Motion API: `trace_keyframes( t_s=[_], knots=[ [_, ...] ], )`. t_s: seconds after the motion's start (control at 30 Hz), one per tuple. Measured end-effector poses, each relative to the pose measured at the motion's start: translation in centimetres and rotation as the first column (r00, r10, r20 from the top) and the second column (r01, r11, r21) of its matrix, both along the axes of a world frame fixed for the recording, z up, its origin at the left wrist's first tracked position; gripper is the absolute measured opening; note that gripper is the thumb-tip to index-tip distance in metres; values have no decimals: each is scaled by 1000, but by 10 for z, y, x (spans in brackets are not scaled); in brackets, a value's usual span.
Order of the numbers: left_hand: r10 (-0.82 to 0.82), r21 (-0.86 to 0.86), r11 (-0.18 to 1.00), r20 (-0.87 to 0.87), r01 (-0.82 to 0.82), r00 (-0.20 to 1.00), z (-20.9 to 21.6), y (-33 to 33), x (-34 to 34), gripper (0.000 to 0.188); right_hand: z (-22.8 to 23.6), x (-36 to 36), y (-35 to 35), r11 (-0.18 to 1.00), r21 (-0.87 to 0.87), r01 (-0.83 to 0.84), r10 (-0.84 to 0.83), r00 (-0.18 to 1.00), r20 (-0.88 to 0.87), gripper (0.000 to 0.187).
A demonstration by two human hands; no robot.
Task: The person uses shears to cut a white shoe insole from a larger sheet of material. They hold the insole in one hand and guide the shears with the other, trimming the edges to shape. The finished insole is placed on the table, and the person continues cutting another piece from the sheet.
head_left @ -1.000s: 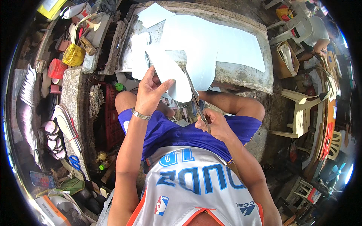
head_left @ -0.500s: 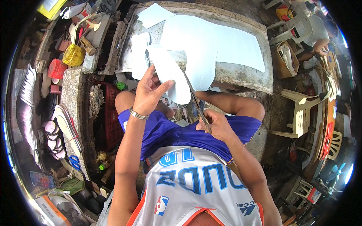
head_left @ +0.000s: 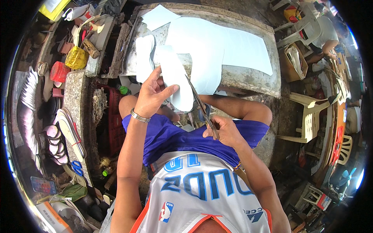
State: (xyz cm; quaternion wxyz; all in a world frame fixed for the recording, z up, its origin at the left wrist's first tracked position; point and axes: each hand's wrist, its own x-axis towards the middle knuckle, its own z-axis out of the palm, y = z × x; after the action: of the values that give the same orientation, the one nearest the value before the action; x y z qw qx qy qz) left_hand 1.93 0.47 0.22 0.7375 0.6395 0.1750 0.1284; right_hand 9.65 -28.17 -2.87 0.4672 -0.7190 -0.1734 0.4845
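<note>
My left hand (head_left: pixel 152 95) pinches a white sole-shaped piece of sheet (head_left: pixel 175 68), thumb on top and fingers beneath. Long dark scissors (head_left: pixel 199 101) are gripped in my right hand (head_left: pixel 225 131), their blades pointing away from me along the piece's right edge. Whether the blades are biting into the sheet is hard to make out. Just left of the held piece, more white sole-shaped pieces (head_left: pixel 143 58) lie in a pile on the worn table (head_left: pixel 252 83). Large white sheets (head_left: pixel 200 37) spread over the table beyond my hands.
A smaller white offcut (head_left: pixel 160 16) lies at the table's far left corner. To the left stand a stone-like bench (head_left: pixel 77 105) with soles and blue-handled scissors (head_left: pixel 76 167), and a red crate (head_left: pixel 113 116). On the right are a cardboard box (head_left: pixel 294 62), plastic chairs (head_left: pixel 307 116) and another person (head_left: pixel 328 39).
The held piece has turned slightly, its far end moving right and its near end left. My left hand has shifted a little with it; the scissors have moved only slightly.
</note>
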Motion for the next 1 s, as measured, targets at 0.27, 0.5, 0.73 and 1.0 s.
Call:
trace_keyframes(
  t_s=[0.27,0.5,0.73,1.0],
  knots=[
    [-20,-6,1000,-13,20,1000,3,2,0,81,1,0,-2,1000,29,-9,8,1000,18,45],
    [85,-175,981,23,-79,996,-4,9,9,69,4,-5,-3,999,19,-34,34,999,-25,38],
    [151,-179,972,-25,-153,988,-10,-2,11,55,-13,-14,-1,995,68,-79,76,996,37,49],
    [90,-136,986,-34,-94,995,-9,-18,6,52,-16,-12,11,997,72,-13,17,998,-62,56]
  ],
)
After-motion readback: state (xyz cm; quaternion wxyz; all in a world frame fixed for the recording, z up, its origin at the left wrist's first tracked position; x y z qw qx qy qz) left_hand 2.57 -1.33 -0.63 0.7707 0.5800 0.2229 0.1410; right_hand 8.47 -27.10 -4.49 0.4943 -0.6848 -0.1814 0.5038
